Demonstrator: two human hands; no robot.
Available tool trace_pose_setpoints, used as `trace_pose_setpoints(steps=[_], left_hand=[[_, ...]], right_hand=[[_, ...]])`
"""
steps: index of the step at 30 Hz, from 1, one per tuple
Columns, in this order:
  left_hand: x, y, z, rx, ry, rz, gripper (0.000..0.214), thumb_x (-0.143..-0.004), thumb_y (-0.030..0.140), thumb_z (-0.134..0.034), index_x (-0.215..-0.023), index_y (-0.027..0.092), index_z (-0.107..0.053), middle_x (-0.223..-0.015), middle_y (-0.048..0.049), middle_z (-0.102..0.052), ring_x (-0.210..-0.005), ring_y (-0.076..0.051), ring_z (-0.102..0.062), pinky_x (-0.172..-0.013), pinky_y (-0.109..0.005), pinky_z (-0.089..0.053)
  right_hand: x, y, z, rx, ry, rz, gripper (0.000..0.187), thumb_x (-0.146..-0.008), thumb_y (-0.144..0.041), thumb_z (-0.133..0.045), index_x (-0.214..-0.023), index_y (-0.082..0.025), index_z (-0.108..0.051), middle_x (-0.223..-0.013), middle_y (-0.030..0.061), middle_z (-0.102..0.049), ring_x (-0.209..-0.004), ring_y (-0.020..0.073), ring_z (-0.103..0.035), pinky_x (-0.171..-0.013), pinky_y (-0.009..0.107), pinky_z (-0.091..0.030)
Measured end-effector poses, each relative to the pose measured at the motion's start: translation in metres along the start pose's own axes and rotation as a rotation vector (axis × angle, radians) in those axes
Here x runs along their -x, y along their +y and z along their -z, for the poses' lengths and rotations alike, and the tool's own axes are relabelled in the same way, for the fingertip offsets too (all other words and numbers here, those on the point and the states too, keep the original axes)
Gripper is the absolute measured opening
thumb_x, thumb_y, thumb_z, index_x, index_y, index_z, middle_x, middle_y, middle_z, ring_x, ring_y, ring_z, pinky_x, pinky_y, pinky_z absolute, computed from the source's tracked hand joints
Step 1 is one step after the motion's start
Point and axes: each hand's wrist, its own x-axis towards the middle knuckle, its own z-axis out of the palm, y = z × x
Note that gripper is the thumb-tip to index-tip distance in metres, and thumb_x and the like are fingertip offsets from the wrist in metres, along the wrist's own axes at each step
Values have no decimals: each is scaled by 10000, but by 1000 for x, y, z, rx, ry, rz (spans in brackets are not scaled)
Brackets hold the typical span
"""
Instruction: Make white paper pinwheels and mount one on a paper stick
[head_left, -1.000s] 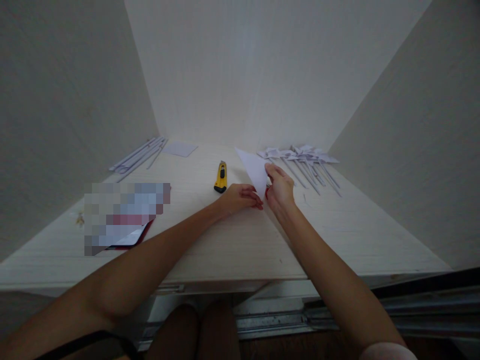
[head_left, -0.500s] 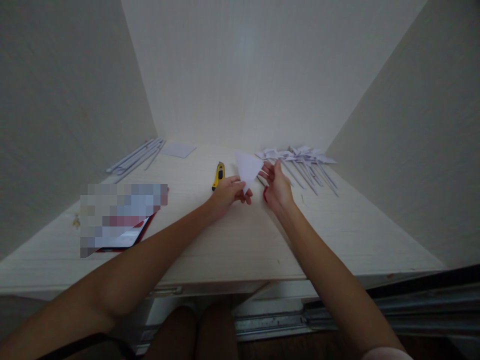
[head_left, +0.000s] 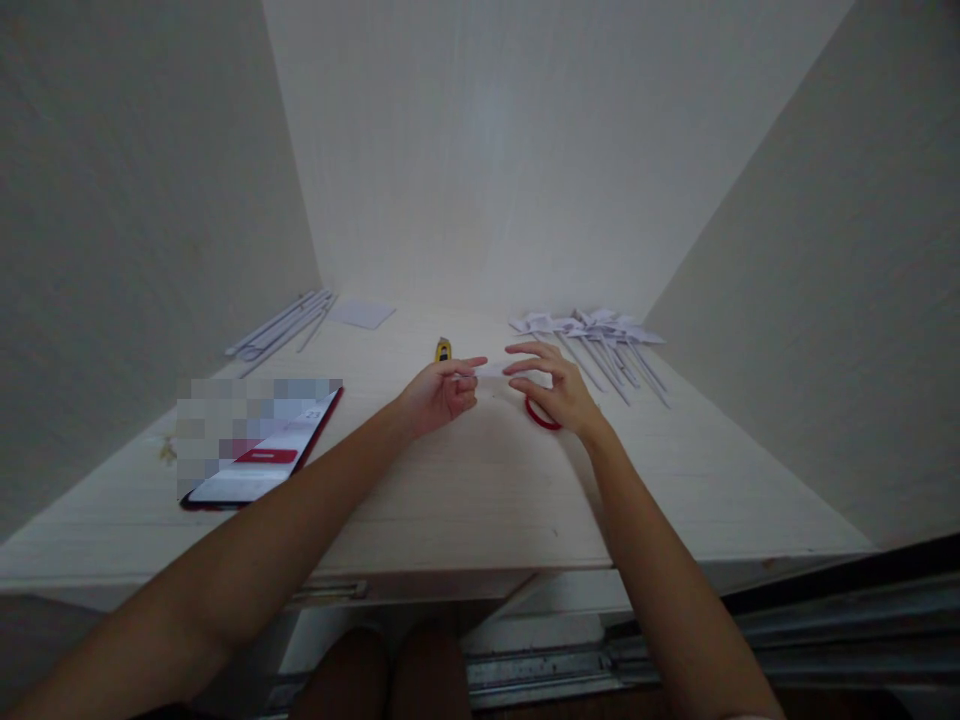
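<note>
A small piece of white paper [head_left: 491,369] is held nearly edge-on between the thumb and fingers of my left hand [head_left: 444,392]. My right hand [head_left: 553,385] is just to its right, fingers spread and curved toward the paper's right end, with no grip on it. Beneath the right hand a red loop [head_left: 543,416] lies on the table; it looks like a scissors handle, the rest being covered. Behind my left hand is a yellow utility knife [head_left: 443,349], its lower part hidden by the fingers.
Rolled white paper sticks [head_left: 281,328] and a flat paper square [head_left: 364,313] lie at the back left. Paper pinwheels on sticks [head_left: 600,328] are piled at the back right. A tablet [head_left: 240,492] with a red edge rests at left. Walls enclose the table [head_left: 465,500].
The paper has tipped from facing me to nearly edge-on. My right fingers have spread and come off its edge. The hands have turned, uncovering more of the red loop.
</note>
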Motion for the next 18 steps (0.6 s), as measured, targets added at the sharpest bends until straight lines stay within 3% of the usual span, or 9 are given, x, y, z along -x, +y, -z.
trace_pose_setpoints(steps=[2,4,6,8,12,18], left_hand=[[-4,-4,2,-119,33,-87,270,-740,56,-420,-976,81,-548,-428,59,-435,-338,-57,-417,-365,-169,-302],[-8,-8,4,-322,139,-283,251,-721,79,-415,-914,93,-574,-450,33,-495,-359,-86,-471,-365,-191,-313],[-11,-11,5,-527,255,-507,207,-690,96,-440,-814,96,-605,-490,10,-543,-412,-102,-512,-397,-206,-345],[-13,-12,7,-659,274,-651,178,-646,101,-502,-759,100,-639,-593,-12,-606,-562,-114,-569,-520,-217,-419],[-12,-13,6,-714,165,-662,173,-626,178,-606,-779,135,-675,-725,-18,-666,-735,-143,-587,-730,-284,-455],[-13,-18,3,-574,161,-609,268,-605,307,-701,-782,108,-669,-723,-45,-677,-684,-139,-607,-739,-309,-491]], right_hand=[[0,3,-4,-57,87,-23,101,-744,-303,-616,-762,-265,-708,-902,25,-691,-912,190,-600,-891,386,-398],[-1,6,-6,-77,143,-93,124,-740,-304,-614,-735,-224,-708,-782,30,-700,-790,179,-626,-803,342,-444],[-2,8,-5,-71,162,-169,129,-721,-292,-626,-712,-191,-706,-742,37,-703,-737,176,-632,-746,313,-459],[-2,9,-4,-74,167,-224,133,-713,-283,-629,-702,-172,-701,-736,43,-706,-721,174,-635,-717,296,-465],[-3,8,-3,-97,171,-248,142,-713,-289,-626,-707,-167,-700,-748,46,-710,-726,175,-639,-710,288,-469],[-4,3,-5,-100,149,-293,144,-698,-287,-632,-699,-164,-707,-735,50,-710,-703,180,-638,-683,292,-468]])
